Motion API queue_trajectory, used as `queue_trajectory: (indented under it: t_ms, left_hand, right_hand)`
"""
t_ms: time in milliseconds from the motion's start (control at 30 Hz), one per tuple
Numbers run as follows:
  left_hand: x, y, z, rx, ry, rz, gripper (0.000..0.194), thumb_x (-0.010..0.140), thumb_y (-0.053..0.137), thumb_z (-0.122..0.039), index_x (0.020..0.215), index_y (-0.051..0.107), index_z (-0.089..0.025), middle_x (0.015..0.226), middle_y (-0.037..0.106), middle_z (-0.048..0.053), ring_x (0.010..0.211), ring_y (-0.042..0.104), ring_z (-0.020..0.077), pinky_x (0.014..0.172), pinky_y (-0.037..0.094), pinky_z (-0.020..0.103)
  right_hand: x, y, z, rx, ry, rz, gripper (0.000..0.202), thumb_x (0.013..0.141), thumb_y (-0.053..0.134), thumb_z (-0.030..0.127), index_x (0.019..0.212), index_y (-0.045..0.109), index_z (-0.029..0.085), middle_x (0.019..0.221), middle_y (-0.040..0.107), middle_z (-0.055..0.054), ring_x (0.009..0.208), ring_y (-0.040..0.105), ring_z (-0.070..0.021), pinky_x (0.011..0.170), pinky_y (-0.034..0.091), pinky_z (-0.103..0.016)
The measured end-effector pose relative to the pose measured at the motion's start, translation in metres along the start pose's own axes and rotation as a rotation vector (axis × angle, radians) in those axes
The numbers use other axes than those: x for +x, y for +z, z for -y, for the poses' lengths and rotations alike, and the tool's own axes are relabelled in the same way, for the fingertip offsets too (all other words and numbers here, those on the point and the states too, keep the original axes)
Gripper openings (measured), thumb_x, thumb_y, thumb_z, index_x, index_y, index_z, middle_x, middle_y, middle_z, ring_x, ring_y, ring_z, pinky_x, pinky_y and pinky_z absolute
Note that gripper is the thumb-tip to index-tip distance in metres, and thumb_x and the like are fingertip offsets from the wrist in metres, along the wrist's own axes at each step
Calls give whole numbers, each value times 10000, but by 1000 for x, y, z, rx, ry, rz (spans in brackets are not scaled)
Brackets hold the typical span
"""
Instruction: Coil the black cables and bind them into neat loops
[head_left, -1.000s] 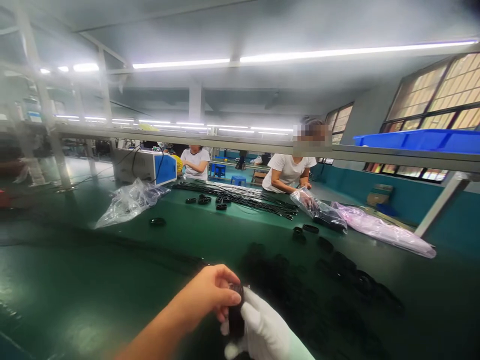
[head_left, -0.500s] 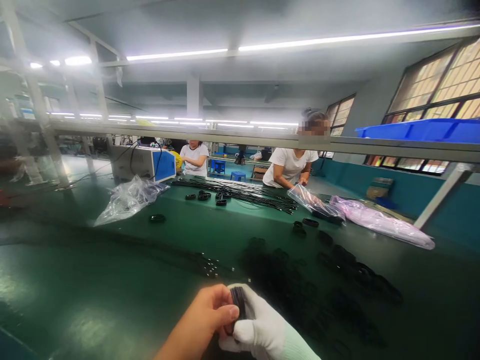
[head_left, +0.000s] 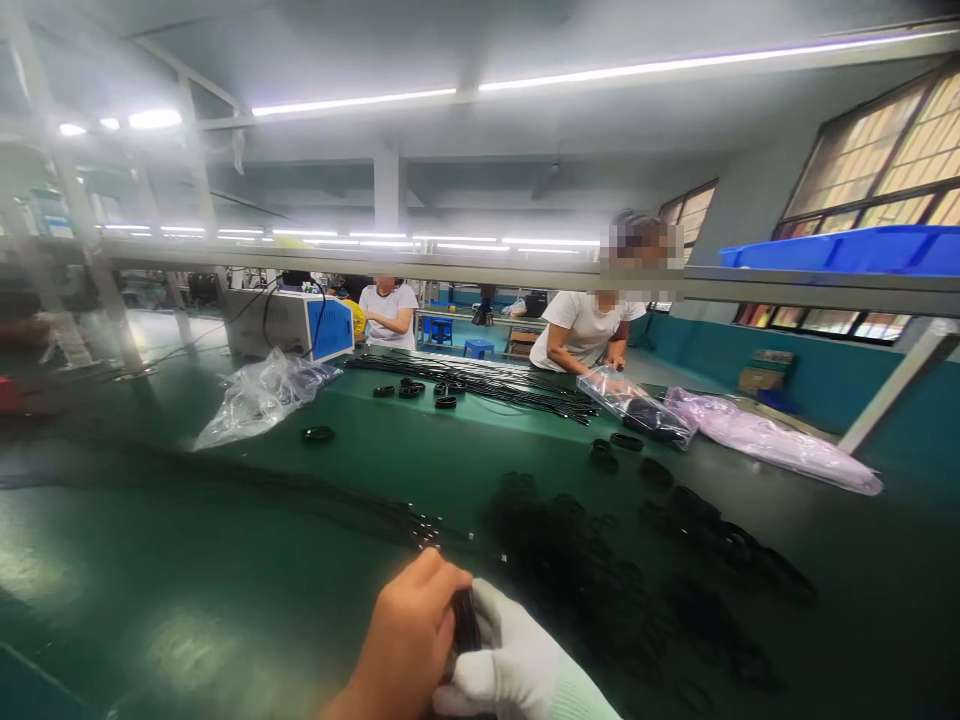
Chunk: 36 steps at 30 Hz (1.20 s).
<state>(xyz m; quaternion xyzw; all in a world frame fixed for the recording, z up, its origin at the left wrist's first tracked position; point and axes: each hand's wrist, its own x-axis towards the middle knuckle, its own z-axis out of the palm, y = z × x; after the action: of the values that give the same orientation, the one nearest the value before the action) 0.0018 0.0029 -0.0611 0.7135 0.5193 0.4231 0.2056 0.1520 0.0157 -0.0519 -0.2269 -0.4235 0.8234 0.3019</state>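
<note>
At the bottom centre, a black coiled cable [head_left: 466, 622] sits between my two hands. My left hand [head_left: 409, 630], bare, is closed round its left side, fingers curled over the top. My right hand [head_left: 506, 650], in a white glove, grips the coil from the right with thumb and fingers. Just beyond the hands lie loose black cables [head_left: 300, 490] whose shiny metal ends point toward the coil. A dark heap of coiled cables [head_left: 570, 560] spreads over the table to the right of my glove, blurred in its details.
The green table [head_left: 247, 580] carries a clear plastic bag [head_left: 266, 395], a blue-and-grey machine [head_left: 289, 325], straight black cables [head_left: 480, 380] and small coils [head_left: 409, 388]. Opposite, a person [head_left: 589, 330] handles a bag of black coils [head_left: 645, 410] beside a pink bag [head_left: 772, 440]. A shelf rail [head_left: 465, 270] crosses above.
My left hand has turned over the top of the coil, its thumb no longer showing in front. The coil tilts slightly. The person opposite has shifted a little right, head turned.
</note>
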Motion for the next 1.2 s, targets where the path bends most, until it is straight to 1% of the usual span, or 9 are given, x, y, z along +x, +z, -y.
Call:
queue_trajectory:
  t_ms: [200, 367, 467, 633, 700, 867, 967, 1100, 1200]
  left_hand:
    - [6, 9, 13, 23, 48, -71, 351, 781, 410, -31, 898, 699, -192, 768, 602, 41, 718, 590, 165, 656, 428, 246]
    - [18, 8, 12, 18, -58, -33, 308, 750, 419, -39, 829, 682, -179, 763, 581, 30, 703, 566, 159, 639, 407, 247]
    - [23, -1, 12, 11, -104, 3, 283, 716, 448, -56, 814, 678, -188, 784, 584, 22, 720, 550, 163, 657, 397, 256]
    - [28, -28, 17, -537, -204, 362, 420, 708, 592, -236, 1123, 638, -200, 1018, 620, 39, 876, 567, 186, 782, 436, 281]
    - [28, -34, 18, -702, -227, 468, 447, 687, 632, -289, 1119, 645, -173, 1027, 639, 52, 910, 579, 205, 810, 440, 294]
    - [35, -29, 10, -397, -302, 347, 313, 699, 644, -261, 993, 701, -170, 1019, 693, 58, 969, 599, 231, 877, 437, 317]
    - [39, -28, 12, -347, -267, 218, 326, 803, 558, -365, 1022, 685, -159, 1032, 697, 76, 969, 611, 230, 865, 455, 314]
    - [30, -28, 41, -233, -335, 90, 394, 817, 514, -482, 1012, 672, -178, 1024, 702, 68, 964, 623, 248, 853, 472, 323]
    - [22, -20, 72, -118, -387, 51, 382, 777, 531, -524, 989, 680, -243, 1066, 696, 41, 1035, 609, 275, 920, 449, 367]
  right_hand:
    - [1, 1, 1, 33, 35, 26, 408, 674, 798, 266, 1002, 571, 180, 922, 521, -5, 811, 544, -111, 759, 434, -287]
    - [6, -16, -12, 203, 43, 36, 461, 882, 507, 514, 1145, 549, 137, 1092, 544, -107, 927, 580, -187, 774, 462, -320]
    - [6, -17, -14, 148, -37, 30, 379, 846, 612, 387, 1145, 553, 162, 1069, 551, -85, 891, 586, -185, 725, 478, -310]
    - [6, -10, -9, 474, 151, 129, 429, 840, 526, 436, 1020, 596, 53, 952, 579, -121, 751, 594, -153, 654, 469, -260]
    - [7, -8, -9, 500, 198, 164, 494, 811, 525, 474, 1031, 586, 36, 941, 574, -123, 731, 596, -153, 678, 474, -268]
    - [7, -13, -13, -80, -30, -84, 448, 700, 702, 329, 1079, 547, 145, 943, 544, -51, 733, 584, -145, 605, 481, -260]
    - [2, -14, -11, -139, -56, -104, 516, 655, 735, 335, 1088, 520, 156, 971, 534, -51, 729, 589, -135, 634, 487, -276]
    - [-6, -15, 10, -291, -64, -231, 463, 653, 670, 269, 1078, 525, 157, 931, 551, -37, 708, 597, -123, 640, 491, -269]
    - [-6, -37, 44, -746, -43, -579, 525, 720, 594, 235, 1224, 471, 155, 994, 608, -85, 800, 636, -190, 697, 523, -341]
